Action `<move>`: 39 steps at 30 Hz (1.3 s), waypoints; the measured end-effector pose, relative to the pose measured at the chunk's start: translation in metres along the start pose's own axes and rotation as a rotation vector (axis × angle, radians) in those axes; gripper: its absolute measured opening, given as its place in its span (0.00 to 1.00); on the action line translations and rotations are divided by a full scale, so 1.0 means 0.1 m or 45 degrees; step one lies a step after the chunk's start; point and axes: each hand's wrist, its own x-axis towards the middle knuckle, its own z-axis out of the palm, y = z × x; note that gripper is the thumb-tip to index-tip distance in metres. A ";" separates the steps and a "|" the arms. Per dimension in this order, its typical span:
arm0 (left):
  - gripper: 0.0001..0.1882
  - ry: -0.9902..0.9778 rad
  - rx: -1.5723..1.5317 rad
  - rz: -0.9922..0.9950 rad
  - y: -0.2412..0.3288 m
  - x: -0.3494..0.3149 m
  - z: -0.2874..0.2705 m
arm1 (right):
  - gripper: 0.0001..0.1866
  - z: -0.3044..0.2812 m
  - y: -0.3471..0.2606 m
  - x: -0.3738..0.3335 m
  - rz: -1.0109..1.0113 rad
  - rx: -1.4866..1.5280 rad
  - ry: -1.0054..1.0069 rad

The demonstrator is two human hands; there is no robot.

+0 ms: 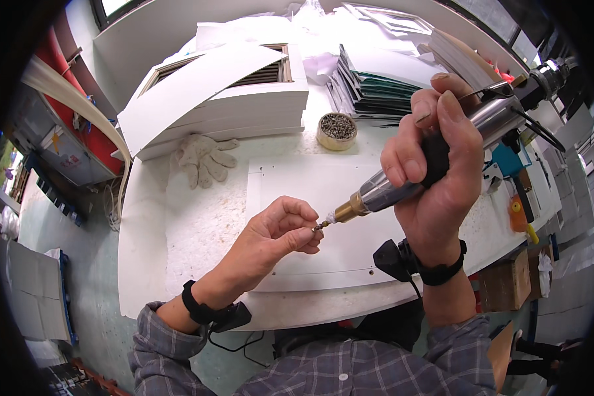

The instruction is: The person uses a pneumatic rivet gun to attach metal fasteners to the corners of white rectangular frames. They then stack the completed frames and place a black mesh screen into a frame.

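My right hand (435, 158) is wrapped round a power screwdriver (383, 190) with a dark grip, a silver body and a brass-coloured nose. The tool slants down to the left, toward my other hand. Thumb and fingers of my left hand (280, 231) pinch a small screw (317, 228) at the tip of the driver's bit. Beneath both hands lies a flat white panel (297, 185) with small holes near its edges. Beyond the panel stands a round tub (337, 145) filled with small metal screws.
A pale work glove (204, 162) lies at the left, before a stack of white frames (244, 112). Dark-edged sheets (376, 92) are piled at the back. An orange-and-yellow hand tool (518, 214) is at the right. Below the table's right side stands a cardboard box (505, 284).
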 end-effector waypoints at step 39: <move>0.24 0.265 1.037 0.244 0.23 0.70 -0.93 | 0.07 0.51 1.43 0.68 0.025 -0.109 -0.223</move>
